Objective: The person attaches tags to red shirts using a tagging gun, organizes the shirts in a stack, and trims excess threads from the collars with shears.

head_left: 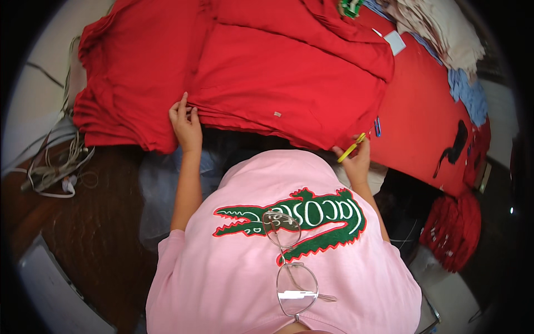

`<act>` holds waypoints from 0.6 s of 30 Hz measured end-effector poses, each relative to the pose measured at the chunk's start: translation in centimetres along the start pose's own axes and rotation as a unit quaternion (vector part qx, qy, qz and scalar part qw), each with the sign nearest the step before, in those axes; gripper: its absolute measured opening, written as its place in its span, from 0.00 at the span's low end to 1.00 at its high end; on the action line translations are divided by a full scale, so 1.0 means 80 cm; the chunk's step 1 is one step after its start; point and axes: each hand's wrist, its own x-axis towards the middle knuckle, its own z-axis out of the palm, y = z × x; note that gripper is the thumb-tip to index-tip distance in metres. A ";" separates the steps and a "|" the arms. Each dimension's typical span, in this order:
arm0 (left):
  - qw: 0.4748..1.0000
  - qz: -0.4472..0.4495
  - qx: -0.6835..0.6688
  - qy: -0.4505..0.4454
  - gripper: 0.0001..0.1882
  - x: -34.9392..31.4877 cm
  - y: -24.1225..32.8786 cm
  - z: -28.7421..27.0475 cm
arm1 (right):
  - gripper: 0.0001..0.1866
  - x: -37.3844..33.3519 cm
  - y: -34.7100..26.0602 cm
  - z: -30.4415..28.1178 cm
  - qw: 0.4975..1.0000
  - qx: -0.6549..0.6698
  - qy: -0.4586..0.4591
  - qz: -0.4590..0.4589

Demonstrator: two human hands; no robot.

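A stack of red cloth (289, 78) lies in folded layers across the table, its near edge just beyond my body. My left hand (186, 125) is at that edge on the left, thumb and fingers closed on the layered border. Yellow thread snips (351, 147) sit in my right hand (357, 161), which is by the near right corner of the cloth. The fingertips of that hand touch the corner. A small pale tag (277, 114) rests on the cloth between my hands. More red cloth (125, 78) hangs over the table edge at the left.
The red table surface (417, 117) holds a blue pen (377, 127), a black strap-like item (457, 145) and a white card (395, 42). Beige cloth (439, 28) and blue cloth (468, 97) lie at the far right. Tangled cables (53, 161) hang at the left.
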 end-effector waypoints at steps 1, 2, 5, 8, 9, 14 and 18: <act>0.999 0.022 0.041 -0.014 0.24 0.009 -0.005 -0.004 | 0.39 -0.009 -0.017 0.006 0.999 0.031 -0.013 0.019; 0.995 0.047 0.080 -0.031 0.20 0.020 0.001 -0.003 | 0.38 -0.017 -0.036 0.012 0.997 0.061 -0.023 0.040; 0.982 0.129 0.131 -0.047 0.08 0.045 0.009 -0.003 | 0.26 -0.021 -0.038 0.052 0.999 -0.045 -0.014 -0.010; 0.982 0.123 0.121 -0.078 0.07 0.073 0.026 -0.013 | 0.18 -0.010 -0.042 0.054 0.998 -0.045 0.032 -0.008; 0.986 0.082 0.109 -0.095 0.07 0.082 0.033 -0.020 | 0.14 -0.008 -0.042 0.053 0.995 0.006 0.044 0.086; 0.976 0.020 -0.047 -0.212 0.04 0.153 0.066 -0.041 | 0.11 0.061 -0.054 -0.009 0.993 -0.025 0.111 0.029; 0.950 0.227 -0.085 -0.197 0.04 0.295 0.161 -0.007 | 0.13 0.193 -0.014 -0.072 0.947 -0.241 0.197 -0.084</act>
